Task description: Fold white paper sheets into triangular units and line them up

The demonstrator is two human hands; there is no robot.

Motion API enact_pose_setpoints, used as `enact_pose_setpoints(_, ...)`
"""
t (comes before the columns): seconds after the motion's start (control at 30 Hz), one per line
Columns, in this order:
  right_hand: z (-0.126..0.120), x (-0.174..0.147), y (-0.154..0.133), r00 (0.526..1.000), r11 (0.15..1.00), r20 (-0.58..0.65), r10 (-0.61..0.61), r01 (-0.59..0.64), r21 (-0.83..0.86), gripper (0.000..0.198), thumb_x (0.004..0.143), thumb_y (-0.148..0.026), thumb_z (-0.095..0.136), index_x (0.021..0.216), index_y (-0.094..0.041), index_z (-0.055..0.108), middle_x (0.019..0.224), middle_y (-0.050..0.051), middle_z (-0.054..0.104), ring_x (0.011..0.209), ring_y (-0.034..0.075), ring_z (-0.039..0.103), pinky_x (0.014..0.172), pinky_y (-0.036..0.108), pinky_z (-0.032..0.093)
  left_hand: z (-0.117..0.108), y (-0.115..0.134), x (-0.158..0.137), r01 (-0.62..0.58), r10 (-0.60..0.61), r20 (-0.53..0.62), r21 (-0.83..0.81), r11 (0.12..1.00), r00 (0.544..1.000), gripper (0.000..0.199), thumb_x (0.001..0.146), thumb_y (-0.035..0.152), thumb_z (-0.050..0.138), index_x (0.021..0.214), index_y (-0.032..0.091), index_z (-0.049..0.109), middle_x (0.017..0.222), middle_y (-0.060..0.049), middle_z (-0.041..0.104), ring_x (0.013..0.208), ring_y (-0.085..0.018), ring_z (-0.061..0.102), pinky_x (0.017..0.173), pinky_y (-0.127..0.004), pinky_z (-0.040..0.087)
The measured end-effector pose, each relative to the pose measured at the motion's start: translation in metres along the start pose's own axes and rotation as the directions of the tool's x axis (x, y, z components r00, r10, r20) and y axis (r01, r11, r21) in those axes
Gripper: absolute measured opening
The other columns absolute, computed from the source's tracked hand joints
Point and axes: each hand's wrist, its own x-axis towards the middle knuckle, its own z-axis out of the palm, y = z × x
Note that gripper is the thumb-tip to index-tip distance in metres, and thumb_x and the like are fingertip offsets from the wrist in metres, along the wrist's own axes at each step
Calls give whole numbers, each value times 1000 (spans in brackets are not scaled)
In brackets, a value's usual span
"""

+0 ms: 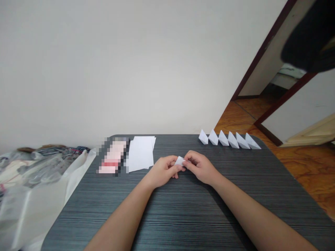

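A small folded piece of white paper [179,160] is held between my two hands, above the middle of the dark table [167,216]. My left hand [166,170] pinches its left side, thumb on the near face and fingers behind. On the other side, my right hand [199,166] grips the paper's right edge between thumb and fingers. The fingers cover part of the paper, so its full shape is hidden. Left of my hands lies a loose stack of white paper sheets [141,153].
Several folded paper boats [223,138] stand in a row at the table's back right. A pixelated pink and dark item [112,156] lies at the back left. Plastic-wrapped bags [47,170] are heaped left of the table. A white wall [146,69] rises behind it.
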Motion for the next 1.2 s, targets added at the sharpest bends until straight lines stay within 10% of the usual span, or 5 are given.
enact_pose_setpoints(0.27,7,-3,3,996,972,19,91,-93,216,18,84,-31,54,96,-19,50,77,0,56,63,12,52,57,24,41,0,3,-2,15,-10,-39,125,992,999,33,88,39,41,83,14,61,73,-4,66,53,-9,56,52,-20,43)
enact_pose_setpoints(0.8,4,-3,0,994,991,63,86,-92,99,19,87,-25,49,104,-19,53,66,-2,57,53,10,51,52,23,39,1,3,-1,41,-15,-156,163,986,988,38,90,42,36,76,14,57,64,-3,65,46,-9,56,47,-20,43)
enact_pose_setpoints(1.2,4,-4,0,989,981,46,144,-149,126,11,85,-29,51,80,-18,51,56,-5,51,48,9,49,49,21,38,2,2,-1,41,-9,-145,217,975,989,40,90,43,35,73,14,57,64,-3,65,46,-9,57,48,-20,45)
